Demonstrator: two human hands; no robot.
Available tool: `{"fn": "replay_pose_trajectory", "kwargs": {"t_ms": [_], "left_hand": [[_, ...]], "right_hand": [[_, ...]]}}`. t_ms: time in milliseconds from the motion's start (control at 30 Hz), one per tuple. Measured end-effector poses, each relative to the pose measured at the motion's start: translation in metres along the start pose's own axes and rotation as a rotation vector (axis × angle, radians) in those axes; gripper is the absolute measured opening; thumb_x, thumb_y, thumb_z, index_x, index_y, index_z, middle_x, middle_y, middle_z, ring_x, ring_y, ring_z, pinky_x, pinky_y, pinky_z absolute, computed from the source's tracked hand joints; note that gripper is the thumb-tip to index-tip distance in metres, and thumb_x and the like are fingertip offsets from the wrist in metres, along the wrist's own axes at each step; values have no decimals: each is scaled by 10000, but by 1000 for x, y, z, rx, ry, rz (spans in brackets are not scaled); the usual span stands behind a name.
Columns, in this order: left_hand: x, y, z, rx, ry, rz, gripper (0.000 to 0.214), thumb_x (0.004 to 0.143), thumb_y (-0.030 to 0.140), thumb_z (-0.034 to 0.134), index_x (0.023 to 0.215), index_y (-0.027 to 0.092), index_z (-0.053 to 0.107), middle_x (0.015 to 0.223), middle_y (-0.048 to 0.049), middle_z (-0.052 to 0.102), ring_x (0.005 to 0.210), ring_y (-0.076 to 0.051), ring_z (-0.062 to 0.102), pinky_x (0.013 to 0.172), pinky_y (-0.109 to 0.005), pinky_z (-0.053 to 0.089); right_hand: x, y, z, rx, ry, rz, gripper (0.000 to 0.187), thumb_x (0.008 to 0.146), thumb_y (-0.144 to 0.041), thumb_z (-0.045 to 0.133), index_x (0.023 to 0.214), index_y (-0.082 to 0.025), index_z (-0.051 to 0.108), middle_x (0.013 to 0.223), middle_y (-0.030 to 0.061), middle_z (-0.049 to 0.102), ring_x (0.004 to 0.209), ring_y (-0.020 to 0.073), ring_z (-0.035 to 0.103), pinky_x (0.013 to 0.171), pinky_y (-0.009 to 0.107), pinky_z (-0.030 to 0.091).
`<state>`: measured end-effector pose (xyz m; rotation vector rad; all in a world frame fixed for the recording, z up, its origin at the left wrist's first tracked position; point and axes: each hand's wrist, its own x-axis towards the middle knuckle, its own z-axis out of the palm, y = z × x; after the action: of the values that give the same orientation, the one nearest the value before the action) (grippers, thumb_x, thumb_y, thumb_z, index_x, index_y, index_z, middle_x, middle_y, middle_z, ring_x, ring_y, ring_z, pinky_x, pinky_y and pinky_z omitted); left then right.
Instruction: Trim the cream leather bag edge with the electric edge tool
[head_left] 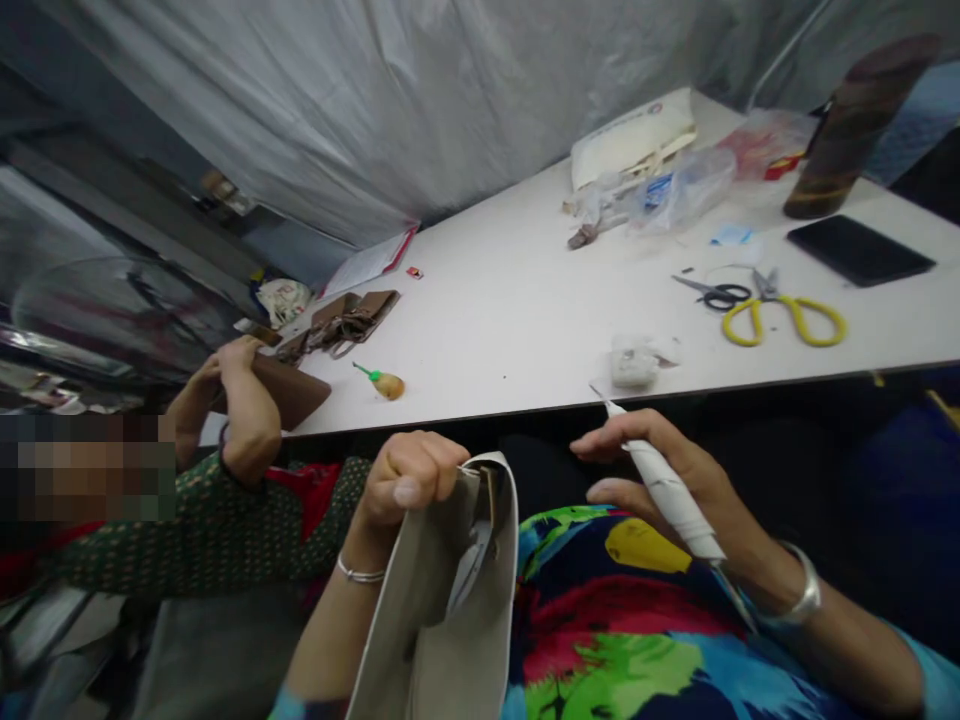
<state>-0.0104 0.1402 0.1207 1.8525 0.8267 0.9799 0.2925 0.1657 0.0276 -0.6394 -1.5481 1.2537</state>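
Observation:
My left hand (417,470) is closed on the upper edge of an open pale beige bag (457,600), which stands upright in front of my lap. Some white material shows inside the bag, and its lower part is out of the frame. To the right, my right hand (675,480) holds an awl (671,500) with a white-wrapped handle. The awl lies slantwise across the hand, its thin metal tip toward the table; a second thin metal end shows near the wrist. Thumb and forefinger are apart at their tips. This hand is clear of the bag.
Near the edge of the white table (480,330) lie a white lump (634,362) and a green-and-wood awl (384,382). Yellow scissors (786,318), black scissors (721,295), a phone (859,250) and a bottle (855,130) are farther right. A co-worker (187,540) handles a brown piece (289,390) at left.

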Motion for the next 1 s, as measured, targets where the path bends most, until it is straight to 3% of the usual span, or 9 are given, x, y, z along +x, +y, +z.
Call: {"fn": "replay_pose_trajectory", "kwargs": {"t_ms": [100,167,300,600,800,1000], "left_hand": [[16,-24,32,-208,-99,37,657,963,575,583,451,216,379,415,-7,403,417,-138,353,530,-360,332],[24,-34,48,-278,-132,68,647,949,581,605,461,211,400,419,-5,415,425,-137,344,543,-363,326],[33,-46,65,-265,-92,30,643,919,586,649,458,199,424,453,-13,451,467,-143,362,568,-374,321],[41,-55,67,-177,-28,-212,709,876,674,617,387,224,370,427,-30,423,473,-168,365,596,-401,357],[46,-63,67,-179,-34,-272,695,849,678,618,377,240,355,408,-34,409,475,-174,352,587,-402,345],[47,-66,74,-244,4,-319,666,810,652,652,376,246,351,417,-33,385,485,-175,344,579,-400,351]], "right_hand": [[13,-15,4,-73,-99,-130,554,842,-448,874,1279,-249,597,1193,53,720,1010,201,703,866,294,575],[18,-17,8,-135,-157,-177,622,824,-451,889,1310,-226,574,1195,69,708,986,208,685,863,318,553],[20,-7,11,-245,-210,-176,341,913,-276,815,1180,-218,612,1045,29,715,896,182,643,807,305,496],[15,10,3,-228,-175,-83,239,938,-102,691,1143,-223,670,953,18,698,813,156,615,743,273,459],[16,19,4,-255,-179,-106,210,972,-104,587,1130,-215,670,927,28,678,808,158,582,732,272,438],[14,27,8,-271,-114,-119,230,915,-63,602,1085,-207,661,860,8,637,757,151,540,695,267,404]]}}
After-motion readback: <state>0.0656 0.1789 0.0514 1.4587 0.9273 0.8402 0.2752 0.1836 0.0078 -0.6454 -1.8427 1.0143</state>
